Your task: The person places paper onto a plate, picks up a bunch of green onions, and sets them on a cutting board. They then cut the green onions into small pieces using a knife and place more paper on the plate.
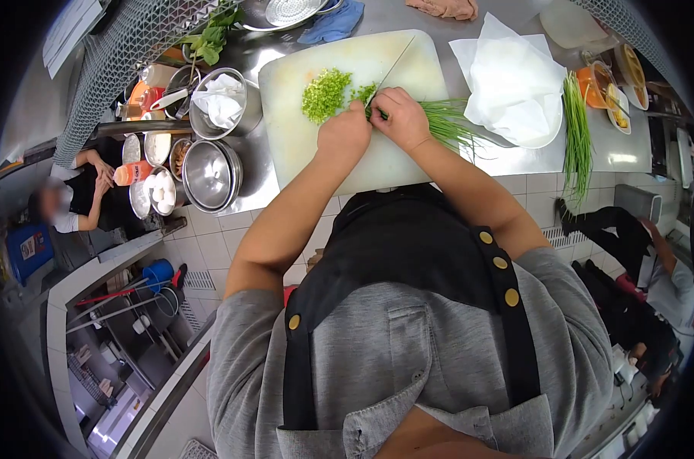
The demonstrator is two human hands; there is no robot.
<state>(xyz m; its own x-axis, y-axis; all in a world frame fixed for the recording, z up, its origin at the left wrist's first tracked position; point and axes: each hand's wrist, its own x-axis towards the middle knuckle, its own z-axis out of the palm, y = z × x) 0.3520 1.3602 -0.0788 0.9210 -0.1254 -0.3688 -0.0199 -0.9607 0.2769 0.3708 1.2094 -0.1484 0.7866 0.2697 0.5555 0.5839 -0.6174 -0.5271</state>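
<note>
My left hand (345, 134) is closed around the handle of a knife (397, 61), whose blade points up and away over the cutting board (301, 161). Pressed close beside the blade, my right hand (402, 116) has its fingers curled over a bunch of scallions (446, 122). Their long green ends trail off the board's right side. A heap of finely chopped scallions (326, 96) lies on the board to the left, with a smaller chopped bit by the blade. The cut ends under my fingers are hidden.
Left of the board stand metal bowls (208, 176) and a pot with white paper (221, 99). To the right are a paper-lined bowl (511, 84) and more long scallions (575, 134) overhanging the counter edge. Other people (87, 183) are at the left and right.
</note>
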